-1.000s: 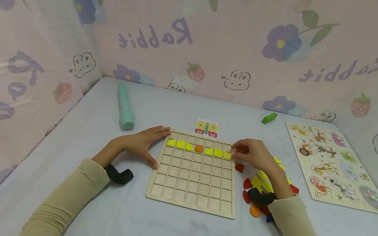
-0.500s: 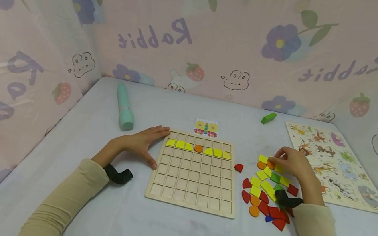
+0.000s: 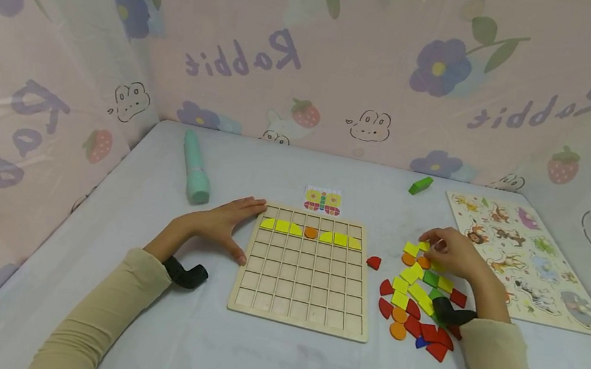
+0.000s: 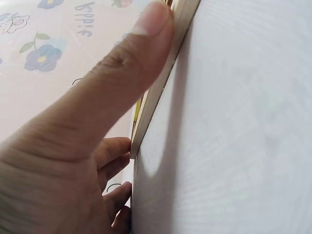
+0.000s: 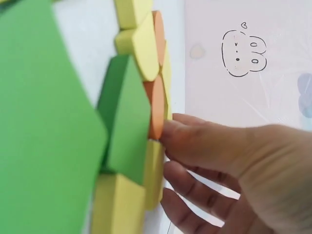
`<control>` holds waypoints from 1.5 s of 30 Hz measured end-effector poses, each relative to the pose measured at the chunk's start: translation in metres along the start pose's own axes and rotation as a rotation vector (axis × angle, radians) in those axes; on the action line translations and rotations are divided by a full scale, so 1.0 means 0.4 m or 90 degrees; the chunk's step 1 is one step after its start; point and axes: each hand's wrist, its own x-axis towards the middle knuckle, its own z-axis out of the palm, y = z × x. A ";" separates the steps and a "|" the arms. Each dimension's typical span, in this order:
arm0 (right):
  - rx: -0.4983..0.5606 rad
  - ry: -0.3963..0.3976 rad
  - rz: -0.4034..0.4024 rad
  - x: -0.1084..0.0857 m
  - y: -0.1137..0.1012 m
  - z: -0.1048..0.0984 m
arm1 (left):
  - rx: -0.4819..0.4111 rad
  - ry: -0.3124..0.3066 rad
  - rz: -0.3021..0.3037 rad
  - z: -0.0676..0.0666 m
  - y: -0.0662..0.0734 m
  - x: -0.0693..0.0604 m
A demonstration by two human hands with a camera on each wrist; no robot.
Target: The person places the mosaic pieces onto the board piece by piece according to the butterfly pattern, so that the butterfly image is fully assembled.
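Note:
My left hand (image 3: 224,225) rests against the left edge of a wooden grid board (image 3: 293,279), thumb and fingers spread; in the left wrist view the thumb (image 4: 122,73) lies along the board's rim. One row of the grid holds yellow pieces (image 3: 340,239) on both sides of an orange disc (image 3: 311,233). Over the far end of the loose pile, my right hand (image 3: 456,254) pinches a small yellow block (image 3: 424,246) between thumb and index finger. Close by in the right wrist view are a green block (image 5: 129,122) and an orange disc (image 5: 157,105).
Red, yellow, green, orange and blue pieces (image 3: 411,327) lie right of the board, one red piece (image 3: 374,262) apart. A butterfly pattern card (image 3: 323,200) lies behind it. Around stand a mint-green microphone-shaped object (image 3: 195,170), a green block (image 3: 421,186) and an animal puzzle (image 3: 533,268).
My right hand has left the board's right edge, where a yellow piece now sits in the row, and moved right to the loose pieces. The left hand stays put.

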 end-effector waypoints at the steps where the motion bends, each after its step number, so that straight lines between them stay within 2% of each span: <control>1: -0.001 0.000 -0.008 0.001 0.002 -0.001 | 0.000 0.000 -0.001 0.000 0.000 0.000; 6: -0.018 0.004 -0.040 0.007 0.009 -0.002 | 0.000 -0.001 -0.002 0.002 -0.001 0.002; 16: -0.018 0.003 -0.034 0.017 0.014 0.006 | 0.003 0.003 0.016 0.000 -0.009 -0.001; 20: -0.014 0.022 -0.028 0.014 0.007 0.006 | 0.000 0.003 0.016 -0.001 -0.008 -0.002; 22: -0.008 0.031 -0.034 0.013 0.002 0.007 | -0.001 0.003 0.015 -0.001 -0.007 -0.002; 26: 0.006 0.016 -0.056 0.014 -0.012 0.012 | 0.000 0.004 0.017 -0.001 -0.006 -0.001; 28: 0.010 0.001 -0.052 0.014 -0.018 0.013 | 0.000 0.005 0.018 0.000 -0.006 0.000; 35: -0.010 -0.023 0.011 0.019 -0.038 0.021 | 0.001 0.003 0.017 -0.005 -0.001 -0.001; 39: -0.030 -0.019 0.008 0.025 -0.042 0.022 | 0.001 0.003 0.015 -0.005 0.002 -0.002; 45: -0.013 0.024 -0.014 0.032 -0.064 0.018 | 0.002 0.002 0.016 -0.003 0.000 -0.001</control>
